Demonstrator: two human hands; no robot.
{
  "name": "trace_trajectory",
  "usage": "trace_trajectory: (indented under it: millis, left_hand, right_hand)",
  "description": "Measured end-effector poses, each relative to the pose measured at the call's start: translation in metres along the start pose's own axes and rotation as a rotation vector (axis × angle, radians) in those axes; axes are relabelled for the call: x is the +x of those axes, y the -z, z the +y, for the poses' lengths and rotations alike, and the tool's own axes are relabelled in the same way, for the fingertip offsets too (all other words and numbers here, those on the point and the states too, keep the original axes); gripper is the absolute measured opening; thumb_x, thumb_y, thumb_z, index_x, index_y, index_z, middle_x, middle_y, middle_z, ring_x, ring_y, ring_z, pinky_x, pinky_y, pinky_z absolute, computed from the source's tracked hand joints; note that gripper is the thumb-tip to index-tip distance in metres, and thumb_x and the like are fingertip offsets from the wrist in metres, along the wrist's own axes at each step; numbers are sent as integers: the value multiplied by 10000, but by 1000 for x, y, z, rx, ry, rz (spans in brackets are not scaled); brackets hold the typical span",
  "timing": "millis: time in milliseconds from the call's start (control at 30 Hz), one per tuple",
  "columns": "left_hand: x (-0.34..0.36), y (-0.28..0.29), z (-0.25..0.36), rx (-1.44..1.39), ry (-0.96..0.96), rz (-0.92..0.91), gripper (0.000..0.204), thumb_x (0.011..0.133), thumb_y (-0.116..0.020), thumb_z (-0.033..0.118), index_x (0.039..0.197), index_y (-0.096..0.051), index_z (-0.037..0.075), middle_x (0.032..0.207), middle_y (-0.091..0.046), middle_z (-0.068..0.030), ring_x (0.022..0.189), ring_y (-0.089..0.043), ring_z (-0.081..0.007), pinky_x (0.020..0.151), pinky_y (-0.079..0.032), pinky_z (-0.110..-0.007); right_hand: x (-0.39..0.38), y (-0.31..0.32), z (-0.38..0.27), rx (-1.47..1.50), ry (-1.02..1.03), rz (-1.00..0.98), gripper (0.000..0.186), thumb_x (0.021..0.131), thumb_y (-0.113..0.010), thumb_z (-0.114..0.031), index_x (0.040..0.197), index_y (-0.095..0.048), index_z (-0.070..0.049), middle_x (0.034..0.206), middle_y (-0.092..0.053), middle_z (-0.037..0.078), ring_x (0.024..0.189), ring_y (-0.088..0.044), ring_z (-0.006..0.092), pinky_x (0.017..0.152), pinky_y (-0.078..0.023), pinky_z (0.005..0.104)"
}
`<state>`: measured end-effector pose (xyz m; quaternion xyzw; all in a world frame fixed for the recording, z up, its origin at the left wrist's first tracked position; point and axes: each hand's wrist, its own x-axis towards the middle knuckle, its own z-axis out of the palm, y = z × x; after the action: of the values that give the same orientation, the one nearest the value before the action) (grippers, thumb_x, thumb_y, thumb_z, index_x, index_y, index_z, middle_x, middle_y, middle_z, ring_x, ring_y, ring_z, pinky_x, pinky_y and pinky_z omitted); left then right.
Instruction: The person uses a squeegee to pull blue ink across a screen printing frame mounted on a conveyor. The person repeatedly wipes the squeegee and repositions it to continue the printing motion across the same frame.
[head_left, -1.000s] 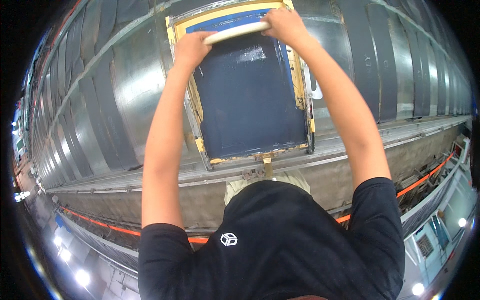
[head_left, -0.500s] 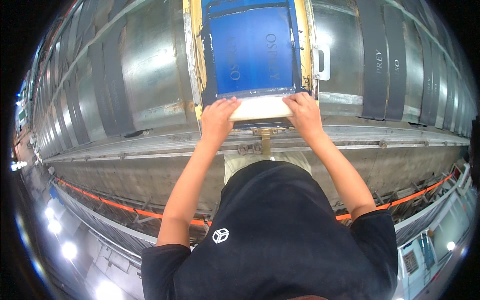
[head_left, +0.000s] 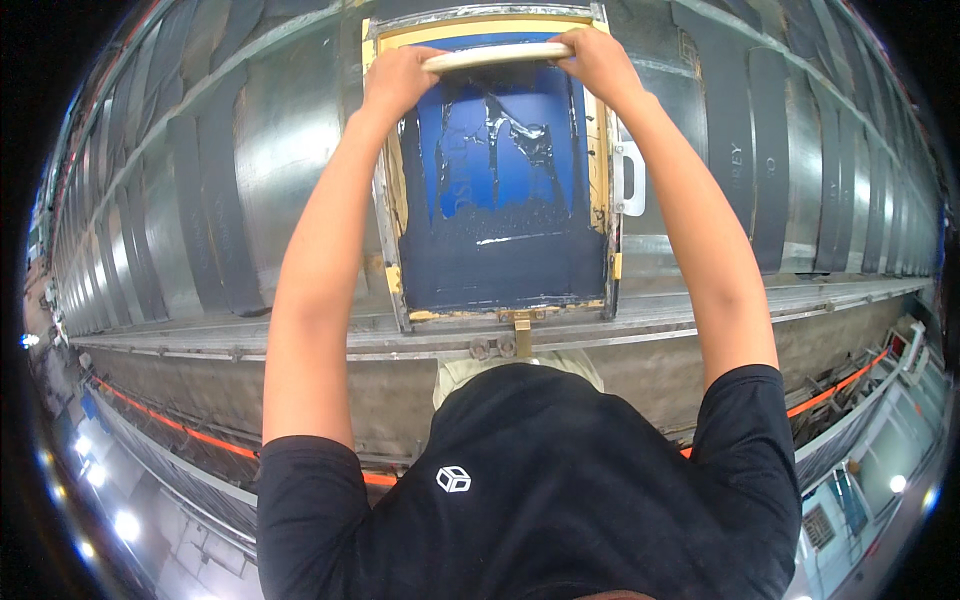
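Observation:
Both ends of a pale squeegee [head_left: 500,55] are gripped, with my left hand [head_left: 398,78] at one end and my right hand [head_left: 602,65] at the other. It lies crosswise over the far end of a screen-printing frame [head_left: 609,270], which has yellow-taped edges. Beneath it stretches the blue mesh [head_left: 470,140], streaked and blotched with wet black ink [head_left: 500,265]. The ink forms a dark, even layer over the near part of the mesh. My fingers curl round the squeegee's ends, and my arms reach out far. The squeegee's lower edge is hidden from view.
A white handle [head_left: 632,178] sticks out of the frame's right side. A brass-coloured bracket [head_left: 522,335] sits at its near edge, by a metal rail [head_left: 280,342]. Dark fabric panels [head_left: 768,160] lie in rows on the shiny table. An orange strip [head_left: 210,435] runs low behind me.
Both hands have moved the squeegee from the frame's near end to its far end. Black ink now covers the near mesh and streaks the blue. My arms are stretched further.

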<state>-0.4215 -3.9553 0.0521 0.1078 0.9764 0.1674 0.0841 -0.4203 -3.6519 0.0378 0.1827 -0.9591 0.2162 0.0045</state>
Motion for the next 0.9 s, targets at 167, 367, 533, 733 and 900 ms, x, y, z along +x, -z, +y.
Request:
trace_trajectory:
  millis: [167,367,533,733,900]
  left_hand:
    - [24,-4,0,45,7,-80,377,783,-757,215,1151,-770,291,1020,-758,-91,948,-716,-302,848,-569,-425]
    - [-81,-22,20,-35,16,-151,367,785,-733,151,1128,-776,276,1094,-749,-59,1015,-700,-305,881,-564,-415]
    - [-225,-56,38,-87,-101,14,408,757,-700,-20,1090,-779,203,1013,-752,-39,910,-683,-268,809,-555,-379]
    - [-292,-58,50,-84,-163,76,431,716,-696,-65,1075,-778,159,1106,-756,-33,992,-710,-254,857,-565,-367]
    - [-216,-45,36,-89,-195,157,478,749,-689,-69,1159,-742,171,1148,-743,-42,1053,-704,-235,908,-565,-363]
  right_hand:
    - [8,-11,8,54,-143,-19,253,790,-778,-168,1039,-784,-127,966,-746,150,932,-703,355,875,-552,450]
    - [-97,-21,-26,86,-133,-63,313,756,-794,-123,1069,-771,-128,994,-736,146,965,-687,349,888,-547,439]
    - [-229,-23,-86,246,-110,-24,454,670,-759,36,1108,-729,-78,1124,-712,108,1075,-652,312,940,-536,410]
    - [-287,-19,-118,236,-27,-45,480,633,-772,17,1103,-688,-33,1104,-678,110,1072,-621,310,941,-523,401]
    - [-210,-10,-86,150,-3,41,444,703,-740,-4,1141,-682,-48,1132,-666,129,1112,-612,325,955,-516,428]
